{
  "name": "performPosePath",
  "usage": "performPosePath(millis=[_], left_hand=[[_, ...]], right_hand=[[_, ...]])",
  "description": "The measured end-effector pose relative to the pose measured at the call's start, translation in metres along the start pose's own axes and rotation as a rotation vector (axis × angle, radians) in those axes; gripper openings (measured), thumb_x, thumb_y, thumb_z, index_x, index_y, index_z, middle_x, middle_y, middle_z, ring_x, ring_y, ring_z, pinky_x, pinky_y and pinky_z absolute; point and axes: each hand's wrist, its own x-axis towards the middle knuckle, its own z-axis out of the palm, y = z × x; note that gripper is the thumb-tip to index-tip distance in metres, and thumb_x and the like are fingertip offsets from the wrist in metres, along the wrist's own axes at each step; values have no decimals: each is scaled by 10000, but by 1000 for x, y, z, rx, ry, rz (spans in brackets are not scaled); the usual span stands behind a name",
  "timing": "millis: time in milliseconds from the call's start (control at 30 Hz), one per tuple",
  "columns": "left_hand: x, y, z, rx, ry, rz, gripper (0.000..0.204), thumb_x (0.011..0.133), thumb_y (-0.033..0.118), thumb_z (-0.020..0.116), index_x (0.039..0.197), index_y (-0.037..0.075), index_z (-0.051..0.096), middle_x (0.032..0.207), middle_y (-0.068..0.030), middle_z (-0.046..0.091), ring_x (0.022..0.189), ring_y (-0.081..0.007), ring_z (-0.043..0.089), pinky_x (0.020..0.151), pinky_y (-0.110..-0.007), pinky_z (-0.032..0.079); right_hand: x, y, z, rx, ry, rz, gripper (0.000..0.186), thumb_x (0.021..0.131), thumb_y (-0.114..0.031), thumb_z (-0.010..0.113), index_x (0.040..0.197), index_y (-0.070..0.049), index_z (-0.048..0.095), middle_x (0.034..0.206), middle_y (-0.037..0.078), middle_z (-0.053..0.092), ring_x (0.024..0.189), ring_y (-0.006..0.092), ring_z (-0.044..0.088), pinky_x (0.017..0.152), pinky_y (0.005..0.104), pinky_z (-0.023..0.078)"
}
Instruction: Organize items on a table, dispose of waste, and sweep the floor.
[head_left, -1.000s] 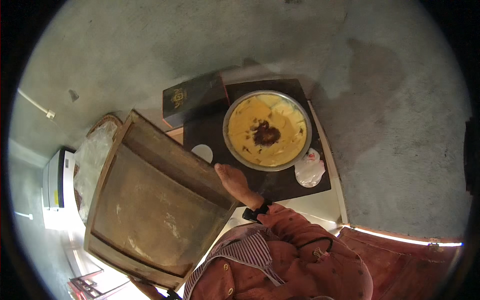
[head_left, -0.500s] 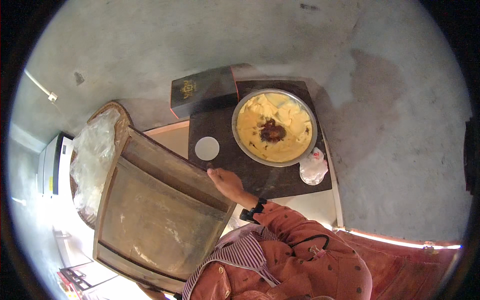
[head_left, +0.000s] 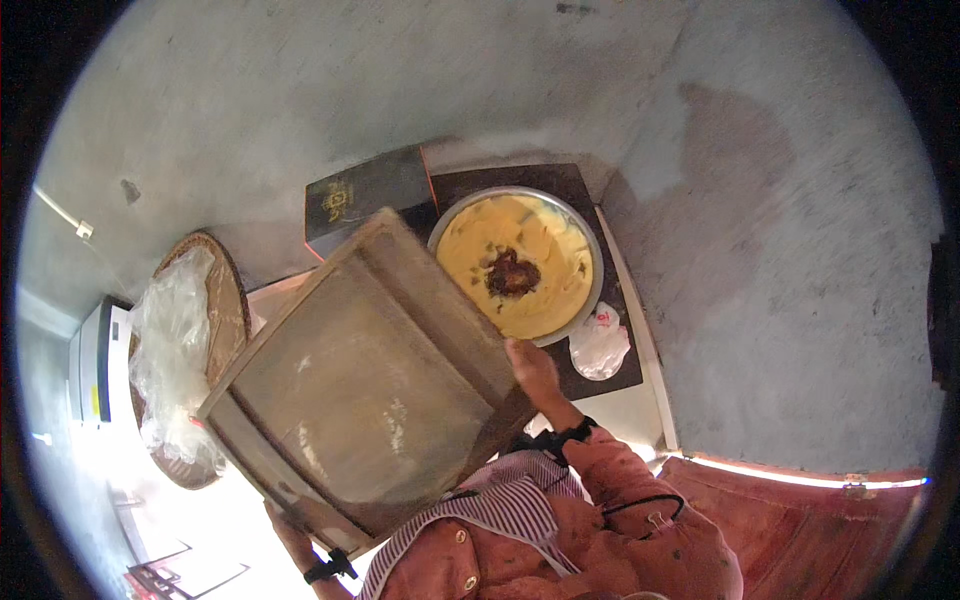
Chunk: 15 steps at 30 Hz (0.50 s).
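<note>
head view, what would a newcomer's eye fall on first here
Probably the large brown tray filling the middle, with the right hand at its right corner and the left hand at its lower-left edge. Next, up and right of it, the metal bowl of bright yellow food with a dark brown heap near its centre.

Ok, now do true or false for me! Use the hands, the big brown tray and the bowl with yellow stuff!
1. The right hand is at the brown tray. True.
2. The tray is round. False: it has four sides.
3. The metal bowl holds yellow stuff with a dark brown patch. True.
4. The bowl stands inside the tray. False: it stands on a dark surface.
5. The left hand is at the tray. True.
</note>
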Motion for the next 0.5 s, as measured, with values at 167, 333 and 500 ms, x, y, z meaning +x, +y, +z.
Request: performPosePath(millis=[167, 333, 500], left_hand=[[12, 7, 138, -112, -239, -133, 551, 918, 524, 385, 904, 23, 613, 700, -42, 617, 561, -139, 552, 480, -261, 406], [16, -8, 234, -125, -466, -270, 480, 957, 406, 372, 1094, -21, 543, 936, -99, 612, 788, -167, 596, 673, -279, 488], [3, -31, 305, -121, -458, -270, 447, 897, 404, 506, 1064, -3, 588, 940, -69, 618, 843, -160, 596, 707, -295, 481]], right_hand=[[10, 118, -64, -122, 137, 194, 397, 935, -307, 378, 896, 23, 596, 919, 232, 601, 918, 399, 547, 813, 445, 411], [22, 147, -150, -98, 240, 313, 623, 915, -522, 382, 734, 41, 576, 690, 176, 555, 645, 284, 491, 610, 435, 392], [53, 170, -229, 177, 187, 750, 641, 858, -590, 456, 935, 42, 530, 881, 110, 535, 793, 216, 474, 706, 375, 374]])
